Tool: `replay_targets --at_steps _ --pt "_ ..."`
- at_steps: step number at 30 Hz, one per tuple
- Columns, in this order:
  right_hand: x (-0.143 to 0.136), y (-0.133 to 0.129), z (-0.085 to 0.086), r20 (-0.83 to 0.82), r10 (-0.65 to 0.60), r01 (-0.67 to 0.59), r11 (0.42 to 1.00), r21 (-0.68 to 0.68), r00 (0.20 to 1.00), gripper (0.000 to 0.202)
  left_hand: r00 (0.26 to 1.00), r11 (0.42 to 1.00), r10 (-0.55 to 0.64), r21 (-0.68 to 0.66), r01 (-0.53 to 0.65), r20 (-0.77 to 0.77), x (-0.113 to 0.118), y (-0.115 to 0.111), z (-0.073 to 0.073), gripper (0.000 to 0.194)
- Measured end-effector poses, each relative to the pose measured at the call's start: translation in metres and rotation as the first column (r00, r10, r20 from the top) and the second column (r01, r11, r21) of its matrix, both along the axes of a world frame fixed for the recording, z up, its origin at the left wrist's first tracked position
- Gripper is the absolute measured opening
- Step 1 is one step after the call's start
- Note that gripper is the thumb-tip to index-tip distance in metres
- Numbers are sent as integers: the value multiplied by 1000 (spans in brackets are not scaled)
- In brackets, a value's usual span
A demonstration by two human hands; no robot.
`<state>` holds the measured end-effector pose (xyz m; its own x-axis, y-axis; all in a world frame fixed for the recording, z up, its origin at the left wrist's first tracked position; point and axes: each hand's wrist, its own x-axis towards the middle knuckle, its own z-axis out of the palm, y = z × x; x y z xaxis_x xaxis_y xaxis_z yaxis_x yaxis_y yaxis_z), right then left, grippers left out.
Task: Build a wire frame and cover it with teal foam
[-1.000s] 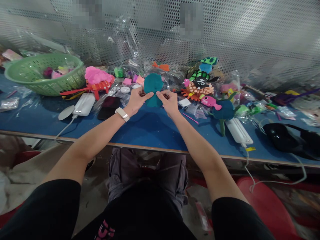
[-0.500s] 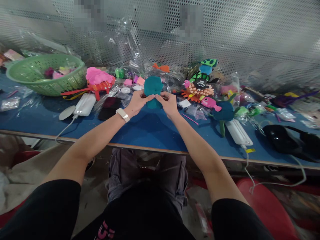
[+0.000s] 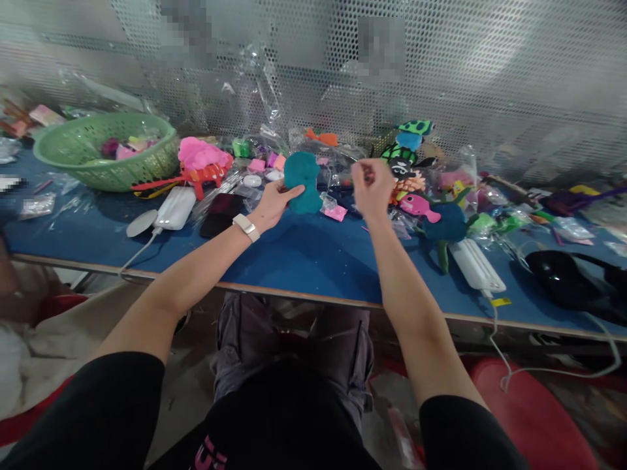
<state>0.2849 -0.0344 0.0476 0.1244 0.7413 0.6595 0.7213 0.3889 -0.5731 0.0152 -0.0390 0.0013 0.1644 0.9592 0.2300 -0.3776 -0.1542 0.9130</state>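
My left hand (image 3: 275, 201) pinches the left edge of a flat teal piece (image 3: 302, 183), thumb across its front. The piece has rounded ends and a narrower middle; whether it is clay or cloth I cannot tell. To its right, clear of it, my right hand (image 3: 371, 186) is raised with the fingers curled in; anything between them is hidden. Just right of the teal piece lies a small pink packet (image 3: 335, 213). Behind my right hand are colourful sea-creature figures, among them a pink fish (image 3: 418, 206).
A green basket (image 3: 105, 153) stands at the left, beside a pink and red figure (image 3: 203, 163). White power banks (image 3: 176, 207) with cables lie on the blue table (image 3: 294, 261). Black goggles (image 3: 563, 277) rest at the right. A perforated metal sheet (image 3: 313, 72) rises behind.
My right hand has let go of the teal piece and moved right, its fingers curled. My left hand still holds the piece, whose lower part now shows more fully.
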Motion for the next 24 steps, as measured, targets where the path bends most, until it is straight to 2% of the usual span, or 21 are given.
replay_targets --at_steps 2,3,6,8,10,13,16,20,22,24 --pt "35 8 5 83 -282 282 959 11 956 33 1000 1000 -7 1 7 4 0 1 -3 55" --pt "50 11 4 121 -373 377 926 -19 920 34 1000 1000 -12 8 12 4 1 2 -4 55" --pt "77 20 -10 192 -495 525 835 -166 848 61 999 1000 -14 26 14 -31 3 3 -10 53" --pt "81 26 -20 209 -491 531 815 -232 845 70 997 1000 -8 24 10 -74 3 3 -13 52" --pt "80 31 -25 197 -477 514 826 -231 856 65 995 1000 -2 21 4 -98 3 3 -15 52" --pt "82 37 -25 133 -485 500 855 -134 864 48 995 1000 3 24 -1 -98 3 3 -16 52" --pt "91 40 -17 54 -501 503 864 -13 864 42 995 1000 -2 21 4 -103 3 3 -17 50" --pt "94 37 4 3 -485 482 869 113 874 33 995 1000 -14 12 16 -103 4 2 -17 52" --pt "83 33 24 20 -436 431 894 118 899 24 994 1000 -27 -7 27 -108 5 2 -18 54" --pt "62 24 49 40 -313 309 947 90 949 26 992 999 -47 -25 44 -114 5 2 -19 54"
